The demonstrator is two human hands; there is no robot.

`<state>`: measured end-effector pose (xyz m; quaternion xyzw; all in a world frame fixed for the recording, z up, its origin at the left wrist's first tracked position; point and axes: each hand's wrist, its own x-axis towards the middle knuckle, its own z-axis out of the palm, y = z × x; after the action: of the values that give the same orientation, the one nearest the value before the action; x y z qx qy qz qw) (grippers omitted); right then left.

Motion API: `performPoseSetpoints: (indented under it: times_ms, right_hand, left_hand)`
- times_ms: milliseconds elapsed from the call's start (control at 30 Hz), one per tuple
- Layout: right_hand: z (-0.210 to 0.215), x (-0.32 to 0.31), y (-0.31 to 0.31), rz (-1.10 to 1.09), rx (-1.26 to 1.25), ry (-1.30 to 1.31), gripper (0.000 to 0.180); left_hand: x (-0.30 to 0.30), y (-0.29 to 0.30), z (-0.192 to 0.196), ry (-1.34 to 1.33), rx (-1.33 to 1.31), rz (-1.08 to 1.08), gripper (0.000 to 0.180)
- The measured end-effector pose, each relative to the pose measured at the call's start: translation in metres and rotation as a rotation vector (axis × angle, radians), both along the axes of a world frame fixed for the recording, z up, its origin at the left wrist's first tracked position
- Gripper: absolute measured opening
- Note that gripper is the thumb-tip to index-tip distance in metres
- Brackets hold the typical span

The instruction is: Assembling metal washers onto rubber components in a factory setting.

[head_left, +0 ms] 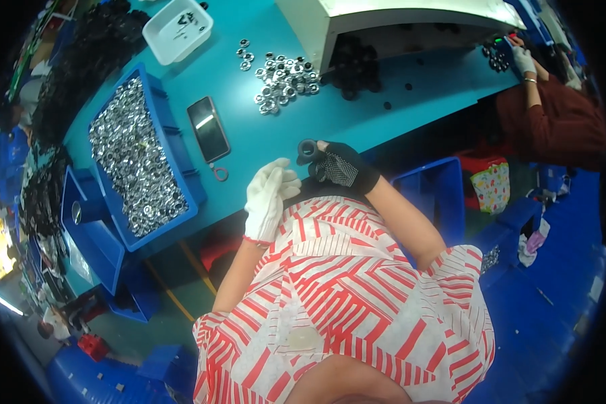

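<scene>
My right hand [343, 166], in a black glove with pale dots and a bare thumb tip, is closed on a black ring-shaped part [308, 149] with a round hole. More dark pieces seem to sit under its fingers, too shaded to make out. Just left of it is my left hand [269, 196], in a white knit glove with a red cuff. Its fingers are bent and pressed together; whether anything is in them is hidden. Both hands are at the table's near edge. Beyond them lies a loose group of shiny silver ring-shaped parts [283, 82] with dark centres.
A blue bin [156, 87] full of silver parts stands left, beside a phone [209, 128]. A white tray [156, 42] holds small dark pieces. A pale metal housing [310, 34] stands over a dark heap [353, 67]. A person [552, 124] works at far right.
</scene>
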<state>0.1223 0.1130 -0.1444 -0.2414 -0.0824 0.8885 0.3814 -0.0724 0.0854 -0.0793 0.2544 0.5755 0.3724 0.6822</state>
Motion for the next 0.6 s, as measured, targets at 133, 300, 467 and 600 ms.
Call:
performPoseSetpoints:
  times_ms: [133,300,467,600]
  right_hand:
    - [0.003,-0.013,-0.006,0.057,-0.050,0.044,0.025]
    - [-0.001,-0.017,-0.007,0.114,-0.022,0.071,0.027]
    - [0.017,-0.029,-0.004,0.113,0.166,-0.205,0.031]
    - [0.020,-0.036,-0.003,0.144,0.136,-0.172,0.034]
  left_hand:
    - [-0.007,0.000,0.003,-0.068,0.005,-0.003,0.036]
    - [-0.013,-0.005,0.003,-0.084,-0.007,0.023,0.036]
    - [-0.019,-0.004,0.003,-0.084,-0.040,0.083,0.039]
    - [-0.024,-0.004,0.000,0.070,0.117,0.124,0.042]
